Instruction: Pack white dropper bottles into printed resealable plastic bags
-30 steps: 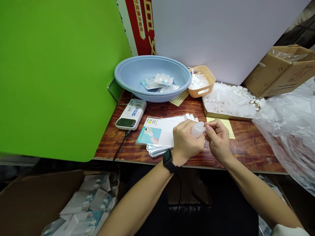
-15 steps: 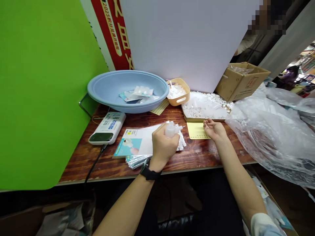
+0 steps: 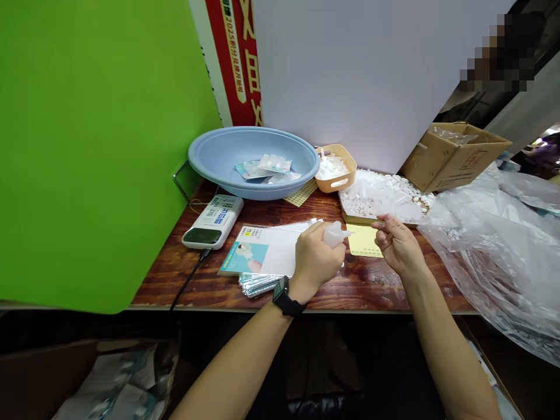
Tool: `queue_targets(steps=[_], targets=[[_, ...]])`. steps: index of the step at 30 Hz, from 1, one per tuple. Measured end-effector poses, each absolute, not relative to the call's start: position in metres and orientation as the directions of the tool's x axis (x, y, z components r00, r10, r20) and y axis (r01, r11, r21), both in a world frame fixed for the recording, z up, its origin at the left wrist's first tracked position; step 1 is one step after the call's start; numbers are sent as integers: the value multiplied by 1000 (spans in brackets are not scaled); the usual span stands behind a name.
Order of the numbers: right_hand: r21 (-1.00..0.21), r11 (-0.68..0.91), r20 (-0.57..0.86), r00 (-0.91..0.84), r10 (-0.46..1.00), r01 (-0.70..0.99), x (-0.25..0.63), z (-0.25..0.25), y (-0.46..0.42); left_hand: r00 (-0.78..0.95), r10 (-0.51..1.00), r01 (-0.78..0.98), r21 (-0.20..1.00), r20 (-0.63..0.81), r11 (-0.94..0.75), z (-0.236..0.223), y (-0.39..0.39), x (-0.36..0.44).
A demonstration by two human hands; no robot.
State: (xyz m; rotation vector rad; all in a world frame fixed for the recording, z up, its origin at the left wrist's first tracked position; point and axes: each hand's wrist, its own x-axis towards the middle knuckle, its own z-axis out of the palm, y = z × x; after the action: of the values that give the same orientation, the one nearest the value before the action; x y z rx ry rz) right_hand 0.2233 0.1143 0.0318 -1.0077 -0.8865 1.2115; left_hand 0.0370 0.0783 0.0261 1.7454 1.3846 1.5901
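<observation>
My left hand point(image 3: 318, 256) is closed round a small translucent squeeze bottle point(image 3: 335, 234), its thin nozzle pointing right. Under that hand lies a stack of printed packaging bags point(image 3: 245, 254) with white and teal fronts. My right hand point(image 3: 398, 248) is in a pinch, thumb against fingers, a short way right of the nozzle. Whatever its fingertips hold, if anything, is too small to make out. A yellow sticker sheet point(image 3: 361, 242) lies between the hands, partly behind the right fingers.
At the back are a blue basin point(image 3: 201, 154) with filled packets, an orange basket point(image 3: 350, 166) of white parts and a tray point(image 3: 356, 219) heaped with small white pieces. A white power bank point(image 3: 214, 221) sits left. Clear plastic bags point(image 3: 494, 245) and a cardboard box point(image 3: 455, 160) occupy the right.
The camera view has shifted, moving the scene rightward. The bottle's nozzle now points more plainly toward my right hand, whose fingers have turned upward into a pinch.
</observation>
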Motion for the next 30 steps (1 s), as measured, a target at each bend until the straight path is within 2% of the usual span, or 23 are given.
queue_targets(steps=[7, 11, 15, 17, 21, 30], targets=[[-953, 199, 189, 64, 980, -226, 189, 50, 96, -84, 859, 509, 763, 505, -399, 27, 72, 35], [-919, 394, 394, -35, 919, -7, 165, 50, 81, -79, 860, 572, 729, 505, -376, 27, 69, 26], [-771, 597, 553, -230, 801, 222, 148, 53, 67, -99, 865, 620, 711, 492, -333, 27, 67, 17], [-700, 660, 591, -297, 750, 274, 143, 55, 65, -96, 868, 637, 701, 487, -322, 27, 66, 14], [-638, 705, 621, -334, 709, 310, 139, 51, 69, -95, 869, 674, 674, 485, -302, 29, 64, 11], [-563, 748, 699, -280, 658, 350, 135, 33, 66, -138, 899, 686, 695, 416, -216, 34, 60, 14]])
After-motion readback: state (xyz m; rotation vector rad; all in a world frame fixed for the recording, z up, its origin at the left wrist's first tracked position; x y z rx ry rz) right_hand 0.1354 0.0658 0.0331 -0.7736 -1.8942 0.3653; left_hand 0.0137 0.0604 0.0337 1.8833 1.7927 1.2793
